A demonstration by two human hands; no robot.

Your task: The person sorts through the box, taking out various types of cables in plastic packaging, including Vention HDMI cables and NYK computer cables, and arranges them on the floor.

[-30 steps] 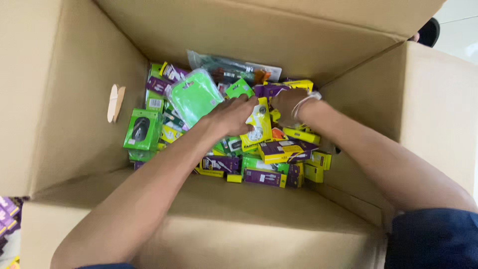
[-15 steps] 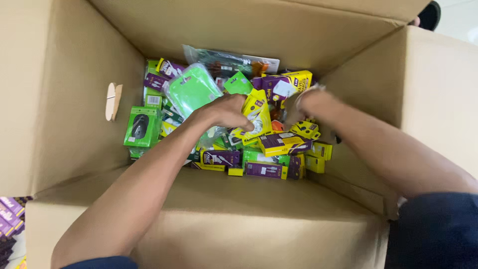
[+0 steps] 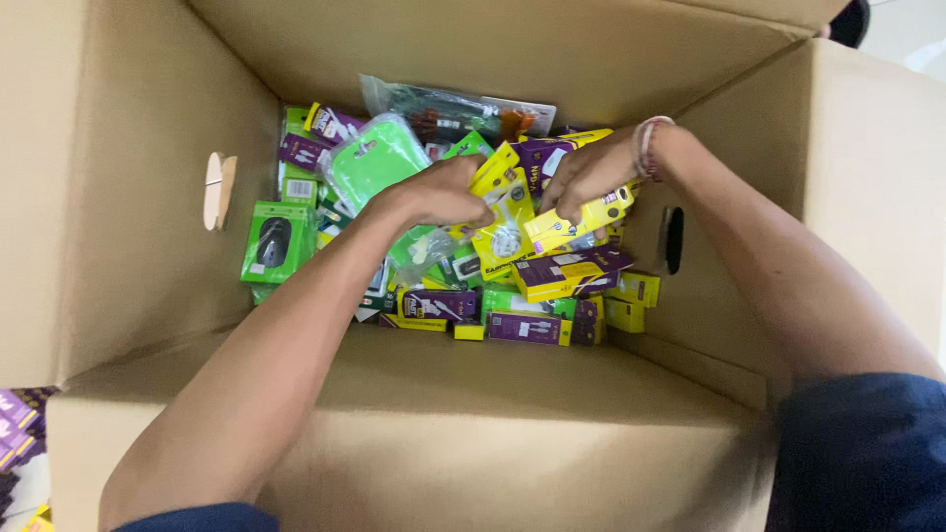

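Now, L to R: cardboard box [image 3: 118,197] w/ a punched handle flap [image 3: 218,190] on its left wall. Against that wall sits a green mouse pack [image 3: 275,242], unmoved vs a sec ago; beside it a light-green flat pouch [image 3: 377,159] lies on the pile, also where it was. Left hand [image 3: 443,197] reaches in from bottom-left, fingers curled, its grip clenched on the top edge of a yellow earphone pack [image 3: 505,229] near the middle of the heap. A sec ago that hand lay flatter over the pile; it has since closed and tipped the pack up a bit. Right hand [image 3: 589,172], bracelet at wrist, has shifted too: before it was just resting among the packs, now its grip is grasping a yellow oblong box [image 3: 579,219], touching the earphone pack's right side. Judging by that, both hands have gone from rummaging to holding picked items, still low in the box. Below them purple-yellow small boxes [image 3: 552,271] sit loose. Right wall shows a dark handle slot [image 3: 674,239].
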